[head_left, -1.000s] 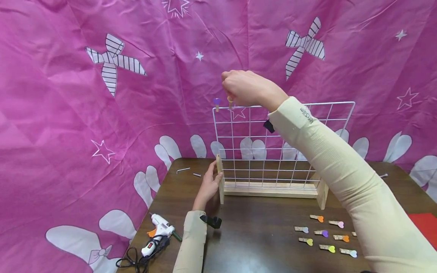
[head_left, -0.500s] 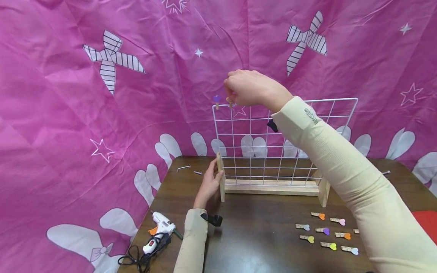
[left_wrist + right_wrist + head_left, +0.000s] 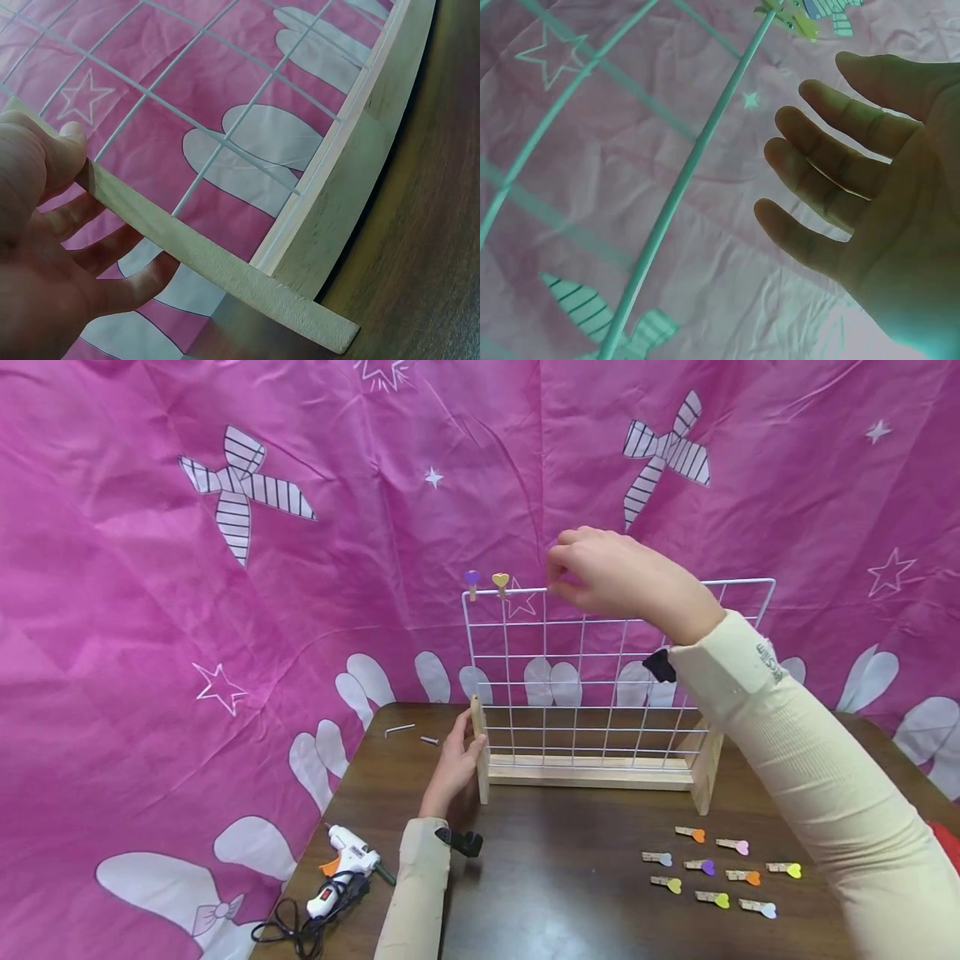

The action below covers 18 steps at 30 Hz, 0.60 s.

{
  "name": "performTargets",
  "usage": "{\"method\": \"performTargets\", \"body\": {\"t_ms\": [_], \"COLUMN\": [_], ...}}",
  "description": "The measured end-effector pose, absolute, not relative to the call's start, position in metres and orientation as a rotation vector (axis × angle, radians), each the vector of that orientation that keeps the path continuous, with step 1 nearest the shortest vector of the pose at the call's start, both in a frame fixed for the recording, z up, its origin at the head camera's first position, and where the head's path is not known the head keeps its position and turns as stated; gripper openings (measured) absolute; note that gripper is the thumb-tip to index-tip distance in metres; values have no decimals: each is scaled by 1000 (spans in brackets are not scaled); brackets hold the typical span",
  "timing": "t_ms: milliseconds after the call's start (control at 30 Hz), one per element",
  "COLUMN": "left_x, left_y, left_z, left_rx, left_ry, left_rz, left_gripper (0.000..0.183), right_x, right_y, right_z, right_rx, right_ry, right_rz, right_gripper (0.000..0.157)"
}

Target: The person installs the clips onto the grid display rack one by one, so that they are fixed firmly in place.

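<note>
A white wire grid (image 3: 542, 682) stands upright in a wooden base (image 3: 592, 778). My left hand (image 3: 453, 767) grips the stand's left wooden post (image 3: 225, 276), thumb on one side and fingers on the other. Two heart clothespins, one purple (image 3: 472, 578) and one yellow (image 3: 501, 581), are clipped on the grid's top wire near its left corner. My right hand (image 3: 626, 577) is beside the top wire, to the right of the yellow clothespin. In the right wrist view its fingers are loosely bent and spread apart, with nothing between them.
Several heart clothespins, among them an orange one (image 3: 742, 877), lie at the table's right front. A glue gun (image 3: 352, 856) with a coiled black cord lies at the left. Behind it are a hex key (image 3: 400, 728) and a bolt (image 3: 430, 741). A pink curtain (image 3: 375, 568) hangs behind the table.
My right hand has let go of the yellow clothespin, now left on the top wire, and moved to the right. The left hand still holds the post.
</note>
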<state>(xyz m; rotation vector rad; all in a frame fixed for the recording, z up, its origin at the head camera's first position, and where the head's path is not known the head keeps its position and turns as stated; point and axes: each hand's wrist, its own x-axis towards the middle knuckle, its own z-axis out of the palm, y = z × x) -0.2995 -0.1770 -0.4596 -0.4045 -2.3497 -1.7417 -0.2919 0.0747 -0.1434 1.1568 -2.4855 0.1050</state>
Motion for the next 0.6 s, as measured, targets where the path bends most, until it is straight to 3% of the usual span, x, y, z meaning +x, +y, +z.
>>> {"method": "performTargets", "body": {"t_ms": [300,600], "left_x": [-299,-281], "left_y": [-177,-171], "left_z": [-460,-435], "left_rx": [-385,-426], "left_ry": [-2335,-2346], "left_rz": [-1784,-1758], "left_gripper": [50,48], "right_x": [-275,-264], "right_y": [125,162], "right_z": [-174,-219], "right_rx": [1134,1092], "right_ry": [-2440,-2478], "right_rz": [191,250], "right_gripper": [7,6]}}
